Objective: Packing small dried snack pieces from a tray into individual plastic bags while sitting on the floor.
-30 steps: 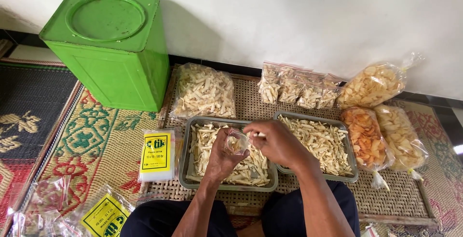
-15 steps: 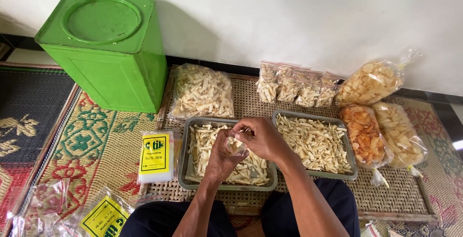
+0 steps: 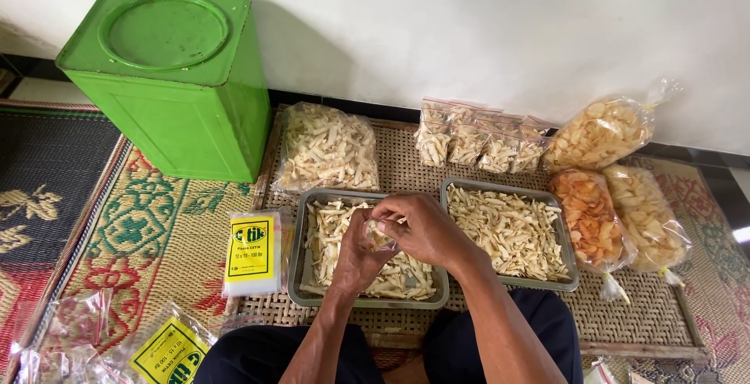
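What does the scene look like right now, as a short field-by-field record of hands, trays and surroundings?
left hand: left hand cups a small clear plastic bag of pale chip strips
right hand: right hand has its fingers at the bag's mouth
below hands: left rectangular metal tray of pale strips
right tray: second metal tray, also filled with strips
support: woven bamboo rack under both trays
left side: square green metal tin; yellow-labelled pack of plastic bags
back row: filled clear bags of strips
right side: orange crackers bag

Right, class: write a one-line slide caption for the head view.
Both hands, left hand and right hand, hold a small clear bag over a tray of pale chips.
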